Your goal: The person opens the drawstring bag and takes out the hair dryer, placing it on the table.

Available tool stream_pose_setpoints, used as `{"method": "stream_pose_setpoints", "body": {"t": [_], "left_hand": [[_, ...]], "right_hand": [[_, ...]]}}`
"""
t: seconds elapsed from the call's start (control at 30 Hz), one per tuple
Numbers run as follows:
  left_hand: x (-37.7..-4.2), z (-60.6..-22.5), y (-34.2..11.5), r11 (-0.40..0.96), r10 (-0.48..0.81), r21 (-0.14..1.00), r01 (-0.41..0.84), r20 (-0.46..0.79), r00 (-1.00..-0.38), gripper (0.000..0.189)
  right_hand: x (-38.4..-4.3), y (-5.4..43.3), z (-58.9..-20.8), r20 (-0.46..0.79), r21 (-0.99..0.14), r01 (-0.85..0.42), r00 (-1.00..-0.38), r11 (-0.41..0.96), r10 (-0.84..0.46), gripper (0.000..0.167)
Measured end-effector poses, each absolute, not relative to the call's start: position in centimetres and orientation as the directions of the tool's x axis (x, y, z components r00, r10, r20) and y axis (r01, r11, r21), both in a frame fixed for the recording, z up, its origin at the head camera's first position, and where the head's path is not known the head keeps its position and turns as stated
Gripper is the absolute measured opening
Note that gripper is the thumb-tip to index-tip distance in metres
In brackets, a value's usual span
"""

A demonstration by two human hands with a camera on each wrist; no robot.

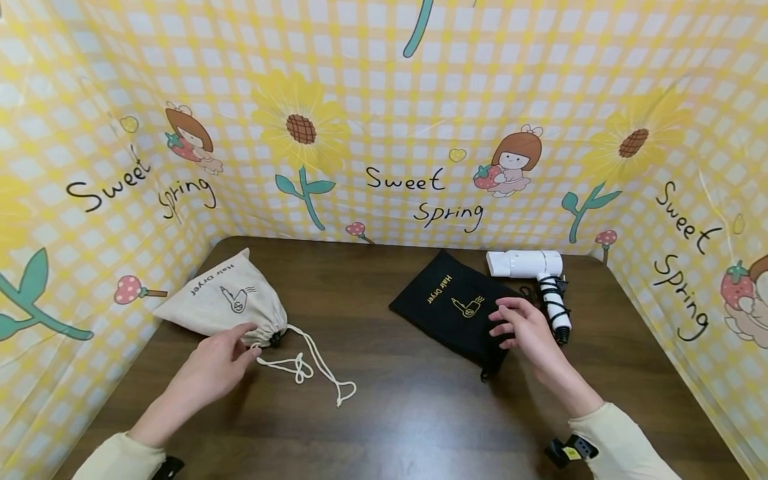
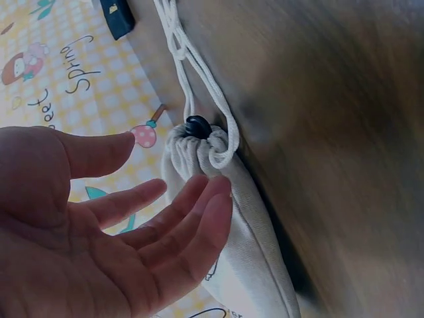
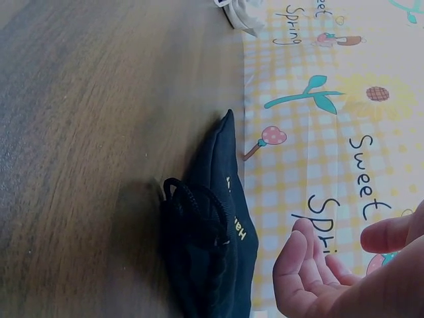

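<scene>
A cream drawstring bag (image 1: 225,297) printed "Hair Dryer" lies at the left, plump, its neck gathered at a black cord stopper (image 2: 197,126). White cords (image 1: 315,353) trail from it onto the table. My left hand (image 1: 213,363) is beside the gathered neck, fingers relaxed and nothing held; in the left wrist view its fingertips overlap the bag, and contact cannot be told. A flatter black drawstring bag (image 1: 441,300) with gold print lies right of centre. Over its right edge is my right hand (image 1: 528,330), fingers loosely bent and holding nothing.
A white hair dryer (image 1: 525,265) with a black cord wound round its handle lies at the back right, behind my right hand. Dark wooden table (image 1: 384,407) extends beneath everything. A checked, printed cloth (image 1: 384,113) encloses the back and both sides.
</scene>
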State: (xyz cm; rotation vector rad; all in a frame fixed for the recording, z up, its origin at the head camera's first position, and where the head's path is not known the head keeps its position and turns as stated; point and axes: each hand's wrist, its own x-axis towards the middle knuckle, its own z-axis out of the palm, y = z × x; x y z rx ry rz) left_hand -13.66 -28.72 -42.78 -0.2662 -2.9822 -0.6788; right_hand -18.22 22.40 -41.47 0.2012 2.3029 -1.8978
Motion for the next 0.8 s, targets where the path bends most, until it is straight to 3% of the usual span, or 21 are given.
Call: {"method": "stream_pose_setpoints", "body": {"t": [0.37, 0.8], "left_hand": [[-14.4, -43.1, -29.3, 0.900, 0.157, 0.415, 0.133, -0.025, -0.987, 0.050], [-15.1, -43.1, -29.2, 0.891, 0.168, 0.434, 0.131, -0.048, -0.985, 0.046]], "right_hand": [[-18.2, 22.4, -41.5, -0.200, -0.962, 0.197, -0.980, 0.190, 0.003, 0.038], [-18.1, 22.3, -41.6, -0.204, -0.962, 0.200, -0.979, 0.186, -0.002, 0.038]]}}
